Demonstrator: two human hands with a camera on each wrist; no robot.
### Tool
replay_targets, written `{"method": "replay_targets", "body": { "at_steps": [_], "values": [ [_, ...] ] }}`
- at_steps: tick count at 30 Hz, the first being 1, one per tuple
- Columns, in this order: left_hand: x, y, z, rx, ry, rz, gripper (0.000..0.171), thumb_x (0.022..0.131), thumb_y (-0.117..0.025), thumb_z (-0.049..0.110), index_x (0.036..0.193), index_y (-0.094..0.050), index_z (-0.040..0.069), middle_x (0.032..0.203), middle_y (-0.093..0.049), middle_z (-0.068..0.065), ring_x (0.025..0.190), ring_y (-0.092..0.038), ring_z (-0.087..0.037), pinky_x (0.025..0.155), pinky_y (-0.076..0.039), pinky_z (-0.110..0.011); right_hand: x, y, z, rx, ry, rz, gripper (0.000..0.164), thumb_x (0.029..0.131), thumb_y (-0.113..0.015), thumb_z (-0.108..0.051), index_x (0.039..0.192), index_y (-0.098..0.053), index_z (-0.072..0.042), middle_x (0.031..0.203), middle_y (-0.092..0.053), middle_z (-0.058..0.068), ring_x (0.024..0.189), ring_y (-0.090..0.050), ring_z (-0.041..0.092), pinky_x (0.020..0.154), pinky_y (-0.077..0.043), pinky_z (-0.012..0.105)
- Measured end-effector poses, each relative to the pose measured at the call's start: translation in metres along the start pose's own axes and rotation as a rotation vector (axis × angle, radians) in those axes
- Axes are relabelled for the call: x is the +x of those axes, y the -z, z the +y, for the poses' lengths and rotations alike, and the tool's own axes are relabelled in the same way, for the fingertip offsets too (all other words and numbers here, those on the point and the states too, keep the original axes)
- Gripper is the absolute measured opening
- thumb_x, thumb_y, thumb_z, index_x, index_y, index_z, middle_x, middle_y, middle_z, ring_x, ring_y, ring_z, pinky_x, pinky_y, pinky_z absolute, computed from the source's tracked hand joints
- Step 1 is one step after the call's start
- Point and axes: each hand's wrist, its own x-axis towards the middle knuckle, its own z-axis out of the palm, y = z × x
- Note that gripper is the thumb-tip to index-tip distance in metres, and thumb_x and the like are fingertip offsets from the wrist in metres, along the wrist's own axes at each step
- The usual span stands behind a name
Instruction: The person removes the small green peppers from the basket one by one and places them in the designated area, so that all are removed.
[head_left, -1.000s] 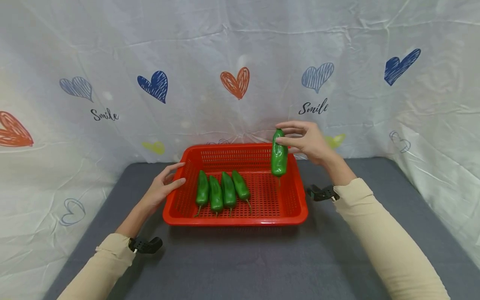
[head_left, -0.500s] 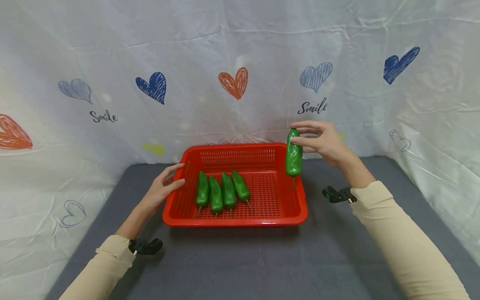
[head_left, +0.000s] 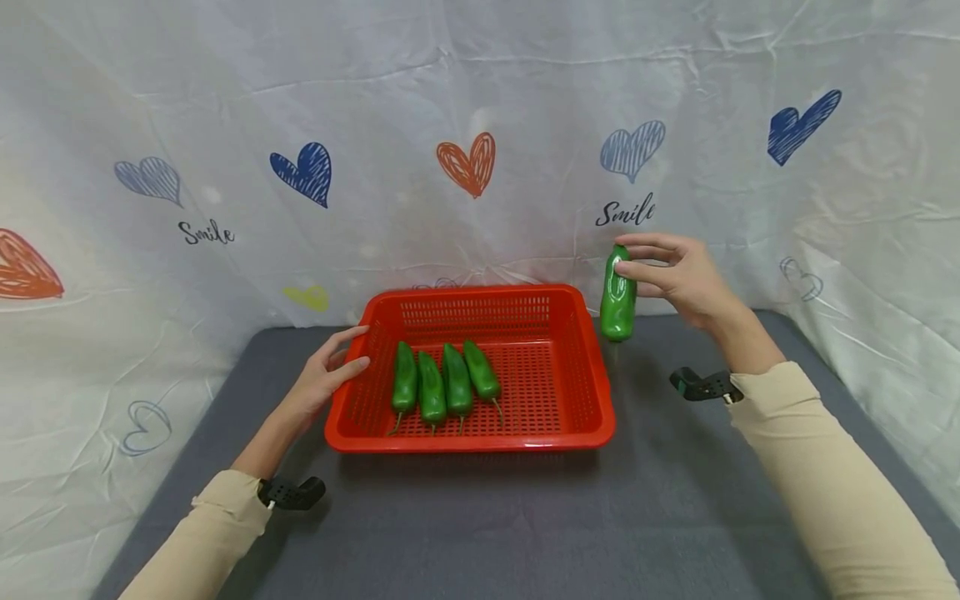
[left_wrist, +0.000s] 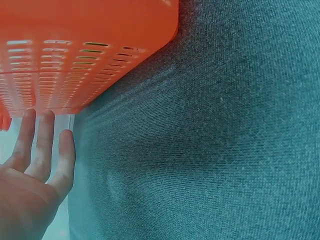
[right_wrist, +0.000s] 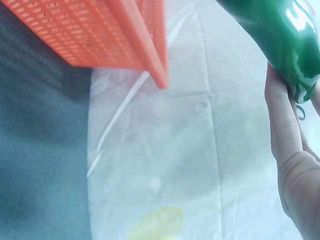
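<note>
My right hand [head_left: 686, 275] pinches a glossy green chili pepper [head_left: 618, 304] between thumb and fingers near its narrow tip. The pepper hangs upright, stem end down, just right of the red plastic basket [head_left: 472, 444]. In the right wrist view, this pepper [right_wrist: 280, 35] is partly cut off at the upper right. On the basket's left side, my left hand [head_left: 322, 379] rests thumb and index finger on the rim. Its other fingers [left_wrist: 42, 140] extend straight outside the wall in the left wrist view. Several green chili peppers [head_left: 457, 382] lie in a row inside the basket, stems toward me.
A dark grey cloth [head_left: 480, 525] covers the table under the basket. Close behind it hangs a white curtain [head_left: 525, 83] printed with hearts and words. The basket's slotted side wall [right_wrist: 100, 35] stands left of my right hand in the right wrist view.
My right hand has carried its pepper rightward, from over the basket's right part to beyond its right rim, and slightly upward. My left hand and the basket have stayed put.
</note>
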Motion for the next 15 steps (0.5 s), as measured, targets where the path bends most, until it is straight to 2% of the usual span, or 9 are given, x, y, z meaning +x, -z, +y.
{"method": "replay_targets", "body": {
  "at_steps": [7,15],
  "values": [
    [0.0,0.0,0.0,-0.006,-0.006,-0.006,0.062,0.105,-0.061,0.019,0.159,-0.032,0.015,0.152,-0.039,-0.024,0.116,-0.061,-0.028,0.082,-0.058,-0.042,-0.002,0.01,0.0,-0.075,0.0,0.006,0.04,0.092,-0.075,-0.001,0.131,-0.066,0.003,0.123,-0.06,0.017,0.096,-0.068,0.024,0.076,-0.06,0.036],
    [-0.001,0.001,-0.002,-0.016,-0.008,-0.015,0.062,0.105,-0.06,0.019,0.159,-0.031,0.015,0.151,-0.041,-0.025,0.114,-0.062,-0.027,0.082,-0.058,-0.043,-0.007,0.018,0.011,-0.144,-0.033,0.017,0.043,0.092,-0.077,-0.005,0.132,-0.065,0.003,0.124,-0.062,0.014,0.098,-0.069,0.023,0.078,-0.059,0.034]
  ]
}}
